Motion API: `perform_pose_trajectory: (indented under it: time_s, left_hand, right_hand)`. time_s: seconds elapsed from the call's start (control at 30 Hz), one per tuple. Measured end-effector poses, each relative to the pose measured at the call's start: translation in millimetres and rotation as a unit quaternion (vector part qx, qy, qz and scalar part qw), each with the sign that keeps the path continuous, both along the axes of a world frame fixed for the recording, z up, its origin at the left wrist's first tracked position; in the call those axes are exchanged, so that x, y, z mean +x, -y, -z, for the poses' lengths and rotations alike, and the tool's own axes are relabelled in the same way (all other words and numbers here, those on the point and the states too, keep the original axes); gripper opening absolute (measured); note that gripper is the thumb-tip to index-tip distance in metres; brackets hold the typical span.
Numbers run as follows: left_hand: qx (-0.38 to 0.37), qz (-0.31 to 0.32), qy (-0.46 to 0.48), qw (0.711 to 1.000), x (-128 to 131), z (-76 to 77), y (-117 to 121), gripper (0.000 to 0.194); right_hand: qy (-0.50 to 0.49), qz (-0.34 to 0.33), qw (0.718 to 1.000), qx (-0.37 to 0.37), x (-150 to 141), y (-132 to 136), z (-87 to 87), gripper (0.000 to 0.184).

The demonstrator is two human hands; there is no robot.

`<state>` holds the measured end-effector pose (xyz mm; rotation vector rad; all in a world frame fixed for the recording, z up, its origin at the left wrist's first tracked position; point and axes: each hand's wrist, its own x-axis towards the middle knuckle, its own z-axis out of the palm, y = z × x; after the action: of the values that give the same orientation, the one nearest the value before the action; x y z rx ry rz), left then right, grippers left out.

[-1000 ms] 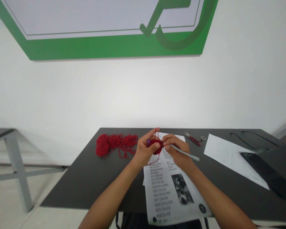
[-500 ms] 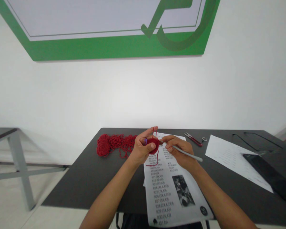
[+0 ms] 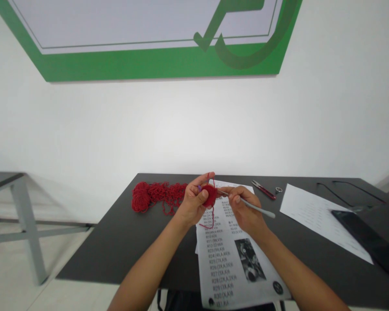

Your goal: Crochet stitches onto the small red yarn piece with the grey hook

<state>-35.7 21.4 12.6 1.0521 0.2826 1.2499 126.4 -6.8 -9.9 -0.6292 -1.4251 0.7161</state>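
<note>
The red crochet piece (image 3: 210,195) sat pinched under the thumb of the left hand (image 3: 192,203), that grip closed on its left side, with a strand (image 3: 214,180) running over the raised index finger. At the piece's right edge was the metal end of a crochet hook (image 3: 259,209); the right hand (image 3: 248,214) had its grip closed around the handle. Below the piece lay a printed pattern sheet (image 3: 218,259), running past the bench's (image 3: 132,255) near edge. Bench top stretched from the piece's near left to a slanting side edge. Right of the piece, a black flat device (image 3: 366,242) overlapped a white paper (image 3: 317,218). Left of it lay red yarn (image 3: 158,196); right and farther, red-handled snips (image 3: 264,190), a small metal ring (image 3: 278,189) and spectacles (image 3: 339,195). Beyond the piece, the far edge met a white wall (image 3: 194,129).
</note>
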Motion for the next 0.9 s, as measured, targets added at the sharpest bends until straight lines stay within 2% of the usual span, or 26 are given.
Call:
perform_pose_trajectory:
  time_s: [0.1,0.27,0.33,0.47,0.57,0.63,0.7,0.8,0.9]
  left_hand:
    - [-0.021,0.018,0.019,0.999,0.3,-0.8,0.8,0.068]
    - [-0.047,0.036,0.036,0.998,-1.6,-1.2,-0.8,0.066]
    - [-0.058,0.041,0.043,0.997,-1.4,-2.2,-0.1,0.062]
    - [-0.074,0.052,0.055,0.994,1.8,-2.5,2.3,0.06]
    - [-0.057,0.041,0.036,0.997,4.0,2.1,0.0,0.061]
    - [-0.012,-0.003,-0.012,1.0,4.5,6.1,-3.5,0.065]
    - [0.067,-0.094,-0.092,0.989,4.8,9.0,-6.3,0.063]
    - [0.164,-0.24,-0.204,0.935,7.6,11.2,-4.9,0.05]
    - [0.205,-0.301,-0.253,0.896,13.9,14.1,1.6,0.048]
  right_hand:
    - [0.0,-0.017,1.0,0.004,0.1,2.5,-5.8,0.029]
    - [0.074,0.028,0.994,0.073,4.9,5.3,-12.8,0.025]
    - [0.072,0.015,0.995,0.061,5.6,4.8,-10.8,0.025]
    - [-0.015,-0.059,0.998,-0.017,2.3,2.4,-6.0,0.027]
    - [-0.107,-0.112,0.986,-0.056,-2.8,-0.1,-6.3,0.029]
    - [-0.152,-0.13,0.977,-0.077,-6.2,-2.7,-6.2,0.028]
    - [-0.178,-0.127,0.971,-0.095,-9.3,-6.6,-3.6,0.027]
    - [-0.205,-0.092,0.97,-0.097,-13.3,-13.3,4.2,0.028]
    - [-0.22,-0.045,0.97,-0.088,-15.3,-16.6,10.9,0.027]
